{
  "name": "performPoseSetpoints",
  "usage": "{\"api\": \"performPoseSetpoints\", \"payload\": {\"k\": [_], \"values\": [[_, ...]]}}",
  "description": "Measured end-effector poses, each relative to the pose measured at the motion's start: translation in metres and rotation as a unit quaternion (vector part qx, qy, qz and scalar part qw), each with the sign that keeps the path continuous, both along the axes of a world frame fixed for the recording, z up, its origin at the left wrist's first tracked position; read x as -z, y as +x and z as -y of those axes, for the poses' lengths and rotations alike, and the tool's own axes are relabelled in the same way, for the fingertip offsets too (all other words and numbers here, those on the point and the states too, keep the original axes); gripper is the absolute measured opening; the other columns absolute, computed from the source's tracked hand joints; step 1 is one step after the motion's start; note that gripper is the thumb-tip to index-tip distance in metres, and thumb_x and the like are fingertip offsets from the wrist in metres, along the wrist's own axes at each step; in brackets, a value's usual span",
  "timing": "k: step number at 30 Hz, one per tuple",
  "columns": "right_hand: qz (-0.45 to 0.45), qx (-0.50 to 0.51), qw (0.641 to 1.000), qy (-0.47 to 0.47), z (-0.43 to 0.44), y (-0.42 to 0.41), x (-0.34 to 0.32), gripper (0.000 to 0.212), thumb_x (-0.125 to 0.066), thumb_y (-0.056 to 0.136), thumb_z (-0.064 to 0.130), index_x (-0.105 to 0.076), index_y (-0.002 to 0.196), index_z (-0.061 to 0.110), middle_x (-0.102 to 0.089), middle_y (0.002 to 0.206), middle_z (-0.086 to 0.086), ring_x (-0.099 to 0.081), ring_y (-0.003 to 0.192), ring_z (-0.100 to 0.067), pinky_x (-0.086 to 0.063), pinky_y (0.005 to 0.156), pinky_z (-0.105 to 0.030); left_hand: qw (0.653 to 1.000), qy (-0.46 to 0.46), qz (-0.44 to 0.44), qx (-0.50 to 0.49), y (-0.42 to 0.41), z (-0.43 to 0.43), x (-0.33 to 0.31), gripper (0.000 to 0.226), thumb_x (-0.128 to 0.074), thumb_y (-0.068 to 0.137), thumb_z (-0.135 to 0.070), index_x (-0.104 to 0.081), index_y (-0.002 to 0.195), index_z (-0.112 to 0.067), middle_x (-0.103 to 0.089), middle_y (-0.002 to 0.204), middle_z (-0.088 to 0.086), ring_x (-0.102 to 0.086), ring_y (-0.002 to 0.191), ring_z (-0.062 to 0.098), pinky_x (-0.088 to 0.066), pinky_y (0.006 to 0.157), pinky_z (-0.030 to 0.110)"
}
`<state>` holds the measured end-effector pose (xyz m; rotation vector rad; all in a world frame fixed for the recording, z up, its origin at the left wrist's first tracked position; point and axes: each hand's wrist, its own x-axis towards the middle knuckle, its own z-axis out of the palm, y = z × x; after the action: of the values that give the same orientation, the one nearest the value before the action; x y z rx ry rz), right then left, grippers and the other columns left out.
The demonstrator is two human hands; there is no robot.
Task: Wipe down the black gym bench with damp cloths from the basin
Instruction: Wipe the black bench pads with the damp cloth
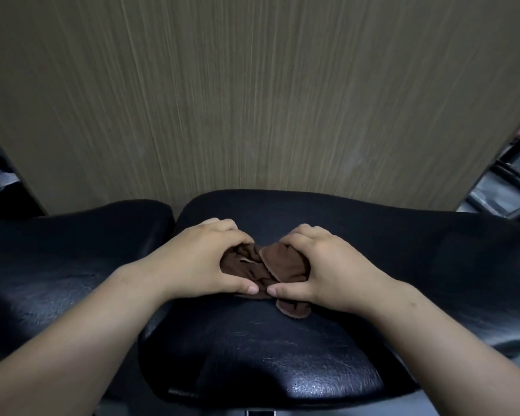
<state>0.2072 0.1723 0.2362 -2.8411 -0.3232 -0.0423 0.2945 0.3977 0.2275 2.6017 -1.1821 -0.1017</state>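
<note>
A crumpled brown cloth (270, 270) lies on the black gym bench (282, 349), near the middle of its larger pad. My left hand (204, 261) grips the cloth's left side, fingers curled over its top and thumb along its near edge. My right hand (327, 267) grips the right side the same way, and the two thumbs nearly touch. A corner of the cloth sticks out below my right thumb. The basin is not in view.
A second black pad (72, 250) sits to the left, separated by a narrow gap. A wood-grain panel (252, 100) stands right behind the bench. Dark metal frame tubes (514, 175) show at the right edge.
</note>
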Motion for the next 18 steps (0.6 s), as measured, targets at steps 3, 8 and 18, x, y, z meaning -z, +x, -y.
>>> {"api": "performPoseSetpoints", "payload": {"k": [3,8,18], "values": [[0.013,0.001,1.000,0.003,0.004,0.000,0.000,0.065,-0.066,0.069,0.072,-0.058,0.119,0.030,-0.052,0.107,0.014,-0.049,0.101,-0.009,-0.047,0.090,-0.033,1.000,0.011,0.014,0.005,-0.005,0.004,0.000,0.070,-0.051,0.066,-0.084,-0.055,0.122,-0.043,-0.050,0.101,-0.023,-0.044,0.100,-0.003,-0.042,0.086,0.022],[0.019,0.000,1.000,0.004,0.009,-0.008,-0.002,0.055,-0.069,0.070,0.065,-0.059,0.110,0.028,-0.053,0.099,0.011,-0.051,0.095,-0.011,-0.049,0.083,-0.032,0.999,0.026,0.040,0.020,-0.016,0.012,-0.003,0.066,-0.040,0.070,-0.083,-0.054,0.118,-0.040,-0.050,0.098,-0.021,-0.047,0.098,0.000,-0.043,0.085,0.024],[0.021,0.018,1.000,0.008,0.031,-0.042,-0.006,0.046,-0.067,0.073,0.060,-0.059,0.103,0.027,-0.058,0.097,0.009,-0.058,0.090,-0.014,-0.049,0.080,-0.034,0.996,0.042,0.068,0.047,-0.045,0.032,-0.003,0.068,-0.028,0.075,-0.082,-0.049,0.125,-0.042,-0.050,0.100,-0.017,-0.047,0.099,0.003,-0.044,0.085,0.027]]}}
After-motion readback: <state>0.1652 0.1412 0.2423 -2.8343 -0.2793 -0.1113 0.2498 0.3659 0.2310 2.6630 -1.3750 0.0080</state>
